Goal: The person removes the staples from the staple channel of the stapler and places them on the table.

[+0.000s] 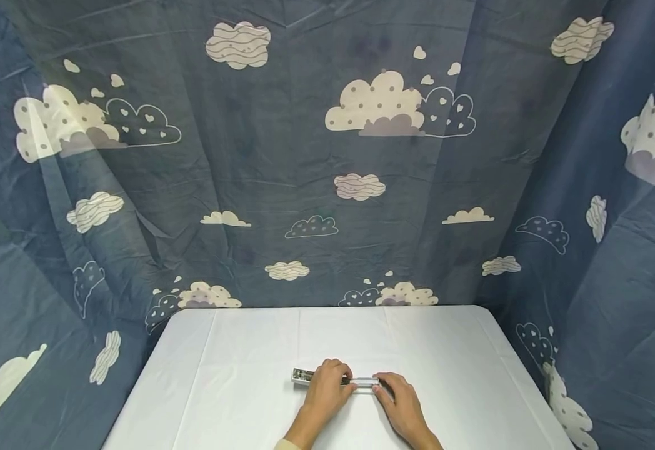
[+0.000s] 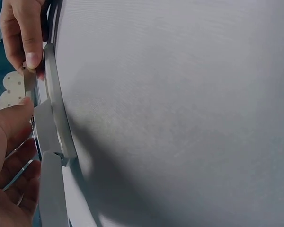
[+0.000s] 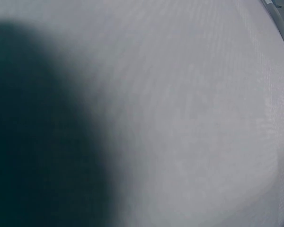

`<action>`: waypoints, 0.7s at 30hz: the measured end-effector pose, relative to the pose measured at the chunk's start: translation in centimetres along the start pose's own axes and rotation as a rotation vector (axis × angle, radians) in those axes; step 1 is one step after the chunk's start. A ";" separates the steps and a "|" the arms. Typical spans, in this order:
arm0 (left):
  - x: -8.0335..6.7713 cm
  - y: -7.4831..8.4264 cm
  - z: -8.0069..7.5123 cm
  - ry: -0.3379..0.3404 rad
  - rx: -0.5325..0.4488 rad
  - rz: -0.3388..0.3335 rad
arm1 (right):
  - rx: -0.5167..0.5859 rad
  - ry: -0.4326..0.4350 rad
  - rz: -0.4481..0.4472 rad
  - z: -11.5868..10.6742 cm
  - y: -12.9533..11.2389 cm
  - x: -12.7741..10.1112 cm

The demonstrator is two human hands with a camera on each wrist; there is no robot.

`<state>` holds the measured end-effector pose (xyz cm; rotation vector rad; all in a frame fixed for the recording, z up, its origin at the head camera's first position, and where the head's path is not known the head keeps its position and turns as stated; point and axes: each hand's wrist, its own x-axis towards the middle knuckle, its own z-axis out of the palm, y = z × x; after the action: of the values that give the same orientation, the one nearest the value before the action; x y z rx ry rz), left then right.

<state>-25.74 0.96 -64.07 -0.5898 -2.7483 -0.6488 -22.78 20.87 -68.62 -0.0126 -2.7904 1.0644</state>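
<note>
The left hand [image 1: 326, 386] clamps its fingers on a long, thin, grey-and-silver metal-looking stapler [image 1: 301, 376], near 6 o'clock. The right hand [image 1: 404, 406] pinches its 3 o'clock end. Work looks partway: silver rails [image 1: 364, 381] show; I can't tell what's inside. Beneath: white cloth-covered table [image 1: 249, 369]. At 12: dark-blue cloud curtain [image 1: 282, 144].

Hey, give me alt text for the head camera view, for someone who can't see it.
A person's left hand and right hand hold a slim, stapler-like object sideways over a white table. Behind hangs a dark blue curtain printed with pale clouds.
</note>
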 end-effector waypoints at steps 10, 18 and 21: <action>-0.4 -0.2 0.2 0.033 -0.019 0.004 | 0.017 0.007 -0.009 0.1 0.0 -0.1; -0.4 -0.1 0.3 0.061 -0.026 -0.011 | 0.031 0.049 -0.046 0.1 0.2 -0.2; -0.4 -0.1 0.4 0.070 -0.034 -0.021 | 0.034 0.053 -0.047 0.1 0.3 -0.1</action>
<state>-25.44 0.97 -64.62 -0.5362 -2.6866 -0.7091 -22.69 21.00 -68.90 0.0279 -2.7113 1.0846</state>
